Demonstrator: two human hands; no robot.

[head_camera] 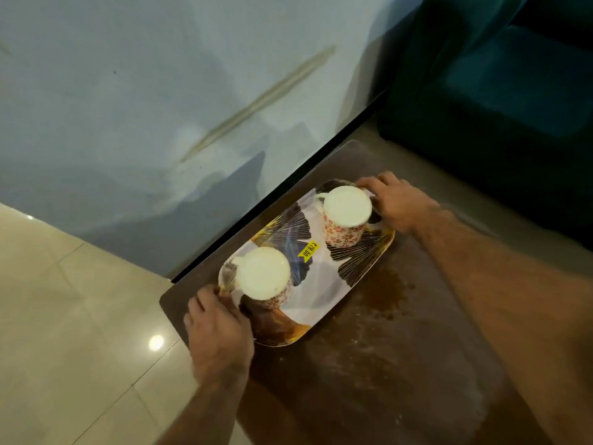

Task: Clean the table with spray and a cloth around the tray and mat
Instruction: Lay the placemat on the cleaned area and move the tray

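Left hand (218, 329) grips the tray (324, 293) at its left end, right hand (396, 203) at its far-right end. Two-ended hold likely keeps both cups (263, 273) level. Dusty, stained bench (385, 364) shows near the tray, uncleaned.

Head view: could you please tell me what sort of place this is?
Probably a home living room: a low dark table bearing a tea tray, a teal sofa beside it, and glossy floor tiles.

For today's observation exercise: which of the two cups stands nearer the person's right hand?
The cup at the tray's far end, beside the right hand.
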